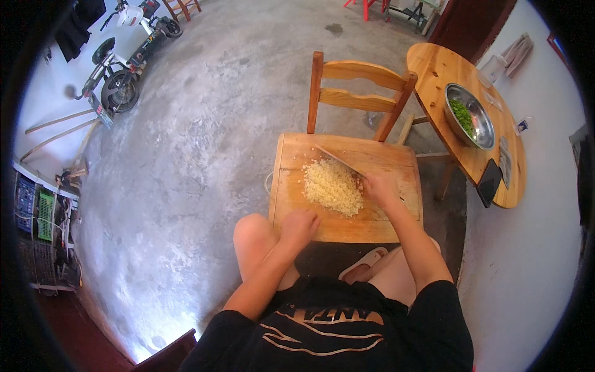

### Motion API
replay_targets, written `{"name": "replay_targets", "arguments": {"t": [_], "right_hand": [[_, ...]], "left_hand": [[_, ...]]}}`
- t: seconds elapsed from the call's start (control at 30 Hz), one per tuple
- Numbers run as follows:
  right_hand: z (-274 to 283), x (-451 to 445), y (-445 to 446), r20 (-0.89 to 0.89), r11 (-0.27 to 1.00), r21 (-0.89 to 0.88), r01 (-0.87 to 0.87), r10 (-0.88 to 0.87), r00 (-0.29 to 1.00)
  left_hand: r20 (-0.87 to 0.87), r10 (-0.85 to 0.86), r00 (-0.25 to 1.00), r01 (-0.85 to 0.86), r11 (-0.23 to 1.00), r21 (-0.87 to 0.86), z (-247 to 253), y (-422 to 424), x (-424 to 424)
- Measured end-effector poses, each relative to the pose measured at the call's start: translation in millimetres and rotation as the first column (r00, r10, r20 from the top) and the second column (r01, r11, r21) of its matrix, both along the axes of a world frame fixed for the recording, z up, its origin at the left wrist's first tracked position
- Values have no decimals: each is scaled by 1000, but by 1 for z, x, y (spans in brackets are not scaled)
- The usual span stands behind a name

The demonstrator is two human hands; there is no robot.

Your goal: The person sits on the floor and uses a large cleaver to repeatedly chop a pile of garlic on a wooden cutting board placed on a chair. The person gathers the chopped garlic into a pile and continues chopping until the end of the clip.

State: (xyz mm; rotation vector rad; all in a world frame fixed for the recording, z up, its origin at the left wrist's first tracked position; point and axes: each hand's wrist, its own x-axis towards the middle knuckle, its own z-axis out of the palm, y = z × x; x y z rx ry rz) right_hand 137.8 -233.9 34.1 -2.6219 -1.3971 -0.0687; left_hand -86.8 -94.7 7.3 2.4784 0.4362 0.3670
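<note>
A heap of finely chopped pale yellow food (pixel 332 187), perhaps garlic, lies on a wooden board (pixel 381 228) that rests at the seat of a wooden chair. My right hand (pixel 382 188) is closed on the handle end of a knife (pixel 340 160), whose blade stands edge-down along the far right side of the heap. The handle is hidden in my fingers. My left hand (pixel 300 227) rests at the board's near left edge, fingers curled, with nothing visible in it. It does not touch the heap.
Beyond the board rises the chair's back (pixel 360 99). To the right, a wooden table (pixel 434 76) against the wall bears a metal bowl (pixel 483 122) of chopped greens (pixel 461 116), a cloth (pixel 505 160) and a black phone (pixel 489 182) over its edge. An electric scooter (pixel 125 69) stands far left.
</note>
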Motion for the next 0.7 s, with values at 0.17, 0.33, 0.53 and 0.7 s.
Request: {"name": "replay_targets", "arguments": {"t": [0.17,0.33,0.53,0.7], "right_hand": [[-4,5,1,-115,980,196,23,0,993],[-11,32,38,9,988,154,8,-9,1000],[-33,29,72,-6,991,121,-49,50,999],[-35,29,73,-34,954,164,-252,260,965]], "left_hand": [[40,38,998,-36,999,-39,12,-4,1],[65,36,997,-35,999,-11,13,-2,3],[107,38,994,-33,998,-46,19,-4,4],[201,16,979,-3,998,-65,19,-5,6]]}}
